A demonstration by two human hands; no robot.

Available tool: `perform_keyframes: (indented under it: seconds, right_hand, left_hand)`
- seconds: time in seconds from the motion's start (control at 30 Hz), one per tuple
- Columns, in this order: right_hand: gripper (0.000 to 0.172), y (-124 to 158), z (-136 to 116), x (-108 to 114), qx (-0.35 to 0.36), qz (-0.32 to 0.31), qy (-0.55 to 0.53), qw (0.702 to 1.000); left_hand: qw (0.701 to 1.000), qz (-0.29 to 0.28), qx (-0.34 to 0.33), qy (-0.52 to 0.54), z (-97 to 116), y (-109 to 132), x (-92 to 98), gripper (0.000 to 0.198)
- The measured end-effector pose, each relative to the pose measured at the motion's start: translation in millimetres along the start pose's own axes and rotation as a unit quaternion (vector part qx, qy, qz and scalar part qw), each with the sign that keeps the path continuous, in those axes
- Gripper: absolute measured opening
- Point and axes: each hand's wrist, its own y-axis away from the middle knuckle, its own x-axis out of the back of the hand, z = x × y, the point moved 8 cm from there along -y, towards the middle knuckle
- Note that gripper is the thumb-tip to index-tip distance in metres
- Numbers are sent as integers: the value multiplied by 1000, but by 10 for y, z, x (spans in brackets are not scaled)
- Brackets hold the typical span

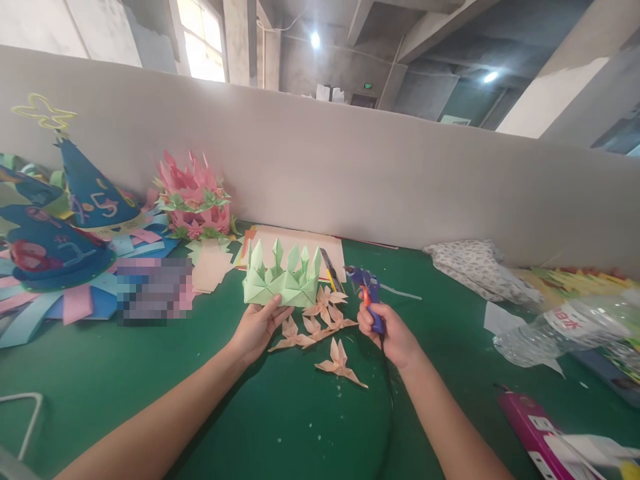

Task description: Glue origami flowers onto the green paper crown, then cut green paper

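Note:
A light green folded-paper ring with pointed tips (pixel 283 277) stands on the green table. My left hand (pixel 259 327) grips its near lower edge with thumb on top. My right hand (pixel 387 330) is wrapped round the handle of a blue glue gun (pixel 367 288) with an orange trigger, nozzle pointing left toward the ring. Its black cord (pixel 387 393) trails toward me. Several peach folded-paper pieces (pixel 320 327) lie between my hands, one apart (pixel 340 363) nearer to me.
A pink and green paper flower (pixel 193 197) and blue paper cone hats (pixel 90 190) sit at the left. Cream sheets (pixel 295 243), a utility knife (pixel 330 270), a patterned cloth (pixel 475 267), clear plastic bags (pixel 565 330) and a magenta box (pixel 537 423) lie around. A grey partition (pixel 350 167) backs the table.

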Motion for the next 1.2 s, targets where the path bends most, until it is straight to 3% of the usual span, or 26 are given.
perform_keyframes:
  seconds: [0.07,0.33,0.53,0.7,0.9,1.07,1.2]
  right_hand:
    - [17,21,44,-167,-2,-50,-16,999]
    - [21,142,97,-462,-7,-134,68,989]
    - [35,121,47,-530,38,-117,126,984]
    - [34,150,160,-524,26,-107,214,971]
    - [38,186,87,-466,99,1,418,903]
    - [39,207,115,-514,110,-7,486,867]
    - [37,225,76,-548,134,-1,501,855]
  left_hand:
    - [1000,-7,7,2,-18,1,-9,16]
    - [999,-24,10,25,-39,9,-39,12]
    - [999,-28,13,17,-45,23,-52,15]
    - [998,-48,-1,28,-24,43,-127,21]
    - [998,-49,3,25,-25,51,-139,22]
    - [998,-43,38,9,-51,85,-164,25]
    - [998,-40,42,6,-51,99,-172,27]
